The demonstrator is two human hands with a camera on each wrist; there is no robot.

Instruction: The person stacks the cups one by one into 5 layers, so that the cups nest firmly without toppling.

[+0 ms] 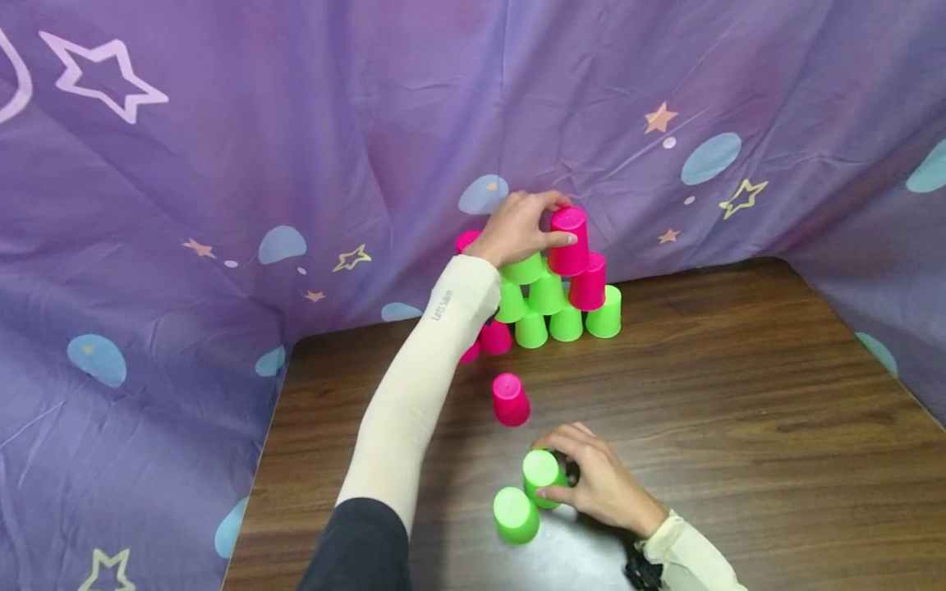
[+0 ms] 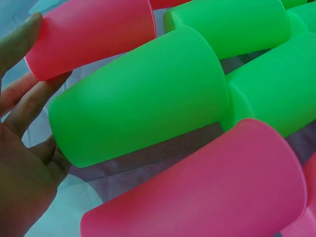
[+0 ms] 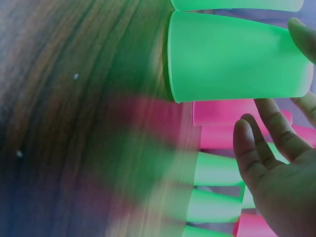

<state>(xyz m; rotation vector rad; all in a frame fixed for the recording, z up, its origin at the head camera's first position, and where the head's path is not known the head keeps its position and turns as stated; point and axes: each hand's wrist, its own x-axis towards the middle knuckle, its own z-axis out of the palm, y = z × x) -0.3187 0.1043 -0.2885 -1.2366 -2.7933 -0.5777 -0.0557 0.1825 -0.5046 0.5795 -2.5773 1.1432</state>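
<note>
High on the right of a stepped wall of upside-down cups, my left hand pinches a pink cup by its narrow end. In the left wrist view that pink cup sits beside a green cup, with the thumb and fingers at its base end. Nearer the front, my right hand grips an upside-down green cup between thumb and fingers. The right wrist view has this green cup's rim right at the tabletop. Another green cup stands close beside it.
A lone pink cup stands upside down between the right hand and the wall. Green cups and pink ones form the stacked rows, partly hidden by the left forearm. A purple patterned curtain hangs behind the wooden table.
</note>
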